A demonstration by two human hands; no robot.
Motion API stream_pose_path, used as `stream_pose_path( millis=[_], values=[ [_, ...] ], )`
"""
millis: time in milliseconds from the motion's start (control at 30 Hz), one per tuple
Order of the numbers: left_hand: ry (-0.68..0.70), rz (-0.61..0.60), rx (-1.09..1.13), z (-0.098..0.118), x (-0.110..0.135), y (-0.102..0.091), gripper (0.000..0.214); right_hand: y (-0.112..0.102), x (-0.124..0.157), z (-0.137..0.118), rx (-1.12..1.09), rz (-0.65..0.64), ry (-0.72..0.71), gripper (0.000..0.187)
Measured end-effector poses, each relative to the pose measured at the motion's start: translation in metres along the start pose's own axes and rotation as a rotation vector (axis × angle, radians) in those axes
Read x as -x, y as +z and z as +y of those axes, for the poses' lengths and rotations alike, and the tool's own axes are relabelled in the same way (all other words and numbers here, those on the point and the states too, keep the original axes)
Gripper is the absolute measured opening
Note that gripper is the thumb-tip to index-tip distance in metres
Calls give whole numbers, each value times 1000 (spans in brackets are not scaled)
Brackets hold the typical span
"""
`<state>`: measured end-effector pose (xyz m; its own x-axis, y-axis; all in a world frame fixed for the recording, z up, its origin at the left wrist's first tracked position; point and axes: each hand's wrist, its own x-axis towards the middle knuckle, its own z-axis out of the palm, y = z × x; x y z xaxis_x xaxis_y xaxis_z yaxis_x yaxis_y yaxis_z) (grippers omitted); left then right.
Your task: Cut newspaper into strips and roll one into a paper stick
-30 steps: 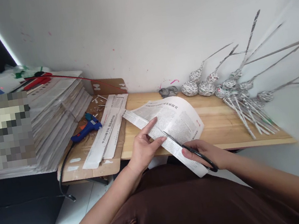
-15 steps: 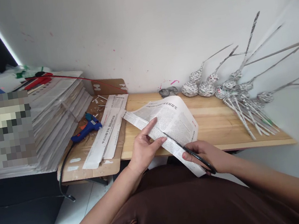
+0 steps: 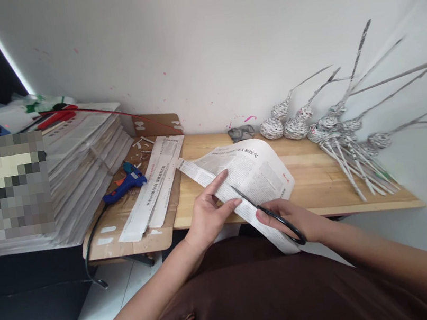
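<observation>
A sheet of newspaper (image 3: pixel 255 167) spans the front edge of the wooden table, its far part curled upward. My left hand (image 3: pixel 210 208) grips its near strip, thumb on top and index finger stretched along the paper. Black-handled scissors (image 3: pixel 287 224) are in my right hand (image 3: pixel 290 215), fingers wrapped about the handles. Their blades lie in the newspaper and point away to the left, close to my left thumb. Below the blades, the near strip of paper hangs over the table edge against my brown apron (image 3: pixel 257 292).
Cut newspaper strips (image 3: pixel 149 191) lie on a cardboard sheet (image 3: pixel 130 246) at left, beside a blue glue gun (image 3: pixel 126 183). A tall newspaper stack (image 3: pixel 91 146) stands further left. Woven paper gourds (image 3: pixel 296 125) and rolled paper sticks (image 3: pixel 354 171) occupy the table's right side. Grey-framed glasses (image 3: pixel 240 133) rest near the wall.
The scissors have opened wider in my right hand, which has shifted slightly. The newspaper's curled part has moved a little to the right and spread out. My left hand keeps its hold.
</observation>
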<state>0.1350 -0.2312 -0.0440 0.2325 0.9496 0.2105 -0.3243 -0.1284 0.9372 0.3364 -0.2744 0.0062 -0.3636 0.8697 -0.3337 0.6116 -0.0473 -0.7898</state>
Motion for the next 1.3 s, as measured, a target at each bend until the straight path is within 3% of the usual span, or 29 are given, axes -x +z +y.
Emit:
stream_pose_path(
  millis=[333,500,633,933,1300],
  values=[
    [-39,23,73,-1,-5,0,70,-4,-2,4,47,-8,-20,48],
    [-43,121,100,4,-20,-12,68,-22,-5,1,135,-31,-20,50],
    [17,121,34,8,-23,-17,69,-34,-4,5,173,-54,-22,50],
    [58,54,-21,6,-9,-2,69,-23,3,1,17,-97,-78,47],
    [91,73,-53,9,-6,0,69,-19,7,-6,-9,-64,-63,48]
  ],
)
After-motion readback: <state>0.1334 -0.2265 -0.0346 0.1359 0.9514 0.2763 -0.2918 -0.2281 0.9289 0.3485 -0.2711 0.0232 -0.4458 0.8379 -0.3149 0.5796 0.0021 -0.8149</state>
